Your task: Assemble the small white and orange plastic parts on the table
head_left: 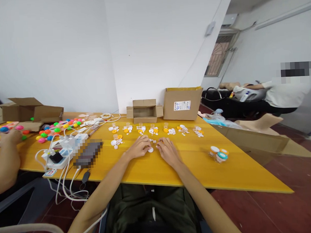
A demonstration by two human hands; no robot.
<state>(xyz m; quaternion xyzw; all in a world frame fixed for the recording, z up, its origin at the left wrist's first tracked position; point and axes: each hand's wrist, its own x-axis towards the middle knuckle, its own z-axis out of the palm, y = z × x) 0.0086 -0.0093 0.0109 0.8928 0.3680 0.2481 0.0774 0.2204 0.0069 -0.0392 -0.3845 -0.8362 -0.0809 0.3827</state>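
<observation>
My left hand (139, 147) is closed at the fingertips on a small white disc (150, 150) at the table's middle. Facing it, my right hand (168, 149) has its fingers curled together close to the tabletop. Whatever lies between those fingers is too small to make out. Just beyond the fingertips are small white pieces with dark holes (154, 141). Farther back runs a row of little piles, with white gear-like discs (150, 131), orange rings (166, 130) and small clear cups (166, 125). Another such pile (116, 143) lies left of my left hand.
Three lidded jars (220, 157) stand at the right. Behind the piles are an open carton (145, 112) and a larger box (182, 105). At left lie a power strip (61, 158), cables and a dark phone-like slab (88, 153). Another person's hand (10, 138) handles coloured balls (57, 130).
</observation>
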